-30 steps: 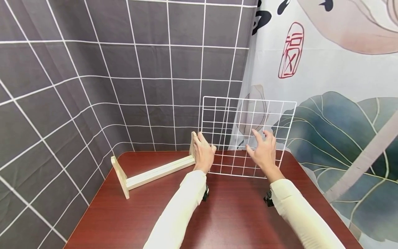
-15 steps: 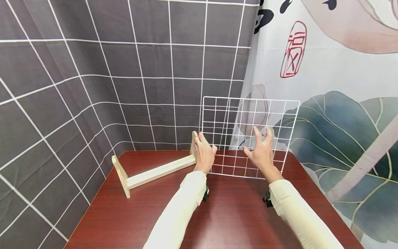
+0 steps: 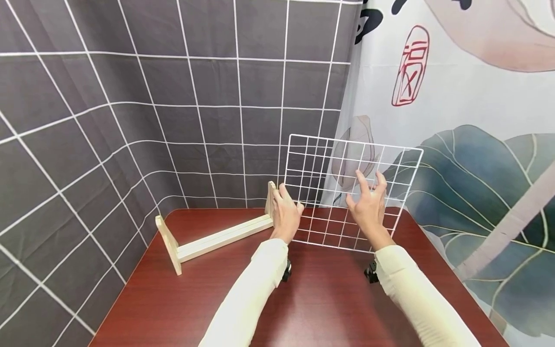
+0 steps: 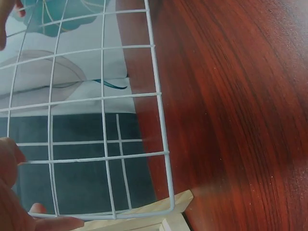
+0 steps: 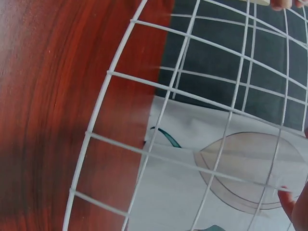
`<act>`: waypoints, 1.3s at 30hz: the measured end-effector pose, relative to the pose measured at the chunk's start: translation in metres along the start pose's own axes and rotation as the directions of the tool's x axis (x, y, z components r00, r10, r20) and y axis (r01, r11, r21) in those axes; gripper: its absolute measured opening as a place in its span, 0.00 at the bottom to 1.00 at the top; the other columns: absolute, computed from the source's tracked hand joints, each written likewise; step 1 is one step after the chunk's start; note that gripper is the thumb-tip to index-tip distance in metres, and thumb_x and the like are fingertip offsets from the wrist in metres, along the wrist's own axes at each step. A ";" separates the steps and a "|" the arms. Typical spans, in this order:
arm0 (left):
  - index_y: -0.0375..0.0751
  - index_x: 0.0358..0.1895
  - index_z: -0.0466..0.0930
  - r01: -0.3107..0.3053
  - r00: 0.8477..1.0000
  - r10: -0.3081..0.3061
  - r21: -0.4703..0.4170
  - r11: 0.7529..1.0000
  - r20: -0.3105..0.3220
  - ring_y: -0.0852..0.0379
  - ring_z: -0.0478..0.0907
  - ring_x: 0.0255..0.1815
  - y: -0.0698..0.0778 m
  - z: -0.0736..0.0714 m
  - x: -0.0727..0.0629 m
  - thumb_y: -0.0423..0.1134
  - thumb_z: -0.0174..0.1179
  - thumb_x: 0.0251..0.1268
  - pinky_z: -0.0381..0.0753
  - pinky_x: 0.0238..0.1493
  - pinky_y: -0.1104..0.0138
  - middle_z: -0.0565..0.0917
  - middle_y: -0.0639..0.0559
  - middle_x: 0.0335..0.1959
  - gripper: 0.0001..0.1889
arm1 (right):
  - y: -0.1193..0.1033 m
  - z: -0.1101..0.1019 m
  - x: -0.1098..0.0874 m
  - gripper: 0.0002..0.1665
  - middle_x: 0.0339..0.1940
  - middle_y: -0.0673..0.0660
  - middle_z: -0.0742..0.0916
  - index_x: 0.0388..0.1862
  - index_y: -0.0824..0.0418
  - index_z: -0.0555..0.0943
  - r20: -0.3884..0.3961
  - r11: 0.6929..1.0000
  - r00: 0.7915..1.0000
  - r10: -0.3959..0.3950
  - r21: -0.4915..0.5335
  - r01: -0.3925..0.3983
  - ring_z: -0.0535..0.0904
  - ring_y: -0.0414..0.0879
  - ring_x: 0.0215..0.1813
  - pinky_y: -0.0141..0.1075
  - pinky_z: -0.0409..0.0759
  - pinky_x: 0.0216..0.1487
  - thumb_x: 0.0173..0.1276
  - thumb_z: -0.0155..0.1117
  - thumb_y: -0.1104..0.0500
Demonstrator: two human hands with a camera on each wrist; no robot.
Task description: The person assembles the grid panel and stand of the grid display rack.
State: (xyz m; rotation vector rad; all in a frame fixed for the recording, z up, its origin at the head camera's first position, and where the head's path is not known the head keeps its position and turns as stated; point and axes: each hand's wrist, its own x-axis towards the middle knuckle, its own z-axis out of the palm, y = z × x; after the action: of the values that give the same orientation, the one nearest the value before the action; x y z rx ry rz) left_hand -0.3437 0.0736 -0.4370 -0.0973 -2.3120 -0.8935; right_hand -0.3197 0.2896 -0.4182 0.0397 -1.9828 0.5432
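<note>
A white wire grid panel (image 3: 355,141) leans back over the table, its right side dipping lower than its left in the head view. My left hand (image 3: 286,215) grips the panel's left edge, right beside the wooden stand's right end. In the left wrist view, thumb and fingers pinch the panel's edge wire (image 4: 166,159) near a corner. My right hand (image 3: 368,207) reaches over the panel's right half with fingers spread among the wires. One fingertip (image 5: 285,192) meets a wire in the right wrist view. The light wooden stand (image 3: 225,239) has an upright piece at each end.
A reddish-brown wooden table (image 3: 217,308) lies under everything. Behind it hangs a grey curtain (image 3: 169,86) with white grid lines, meeting a white lotus-print curtain (image 3: 468,193) at the right. A small black device (image 3: 372,273) sits at the right wrist.
The panel has tipped clockwise in the head view, its upper left corner shifting slightly right and its right side dropping. My right fingers have drawn a little closer together. The left hand and stand stay put.
</note>
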 end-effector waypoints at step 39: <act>0.37 0.75 0.59 0.164 0.954 -0.117 -0.154 0.974 0.277 0.38 0.70 0.66 -0.029 -0.037 0.002 0.41 0.68 0.59 0.76 0.67 0.50 0.65 0.36 0.64 0.42 | 0.002 -0.003 0.001 0.39 0.61 0.68 0.71 0.61 0.51 0.80 0.090 0.996 0.993 0.080 -0.055 -0.075 0.76 0.66 0.49 0.60 0.79 0.38 0.49 0.83 0.52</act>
State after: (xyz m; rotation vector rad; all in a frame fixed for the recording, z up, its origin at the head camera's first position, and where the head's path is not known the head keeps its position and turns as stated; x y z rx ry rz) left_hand -0.3339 0.0281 -0.4321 -0.1355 -2.5069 -1.2230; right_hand -0.3178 0.2932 -0.4171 -0.0451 -2.0947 0.5478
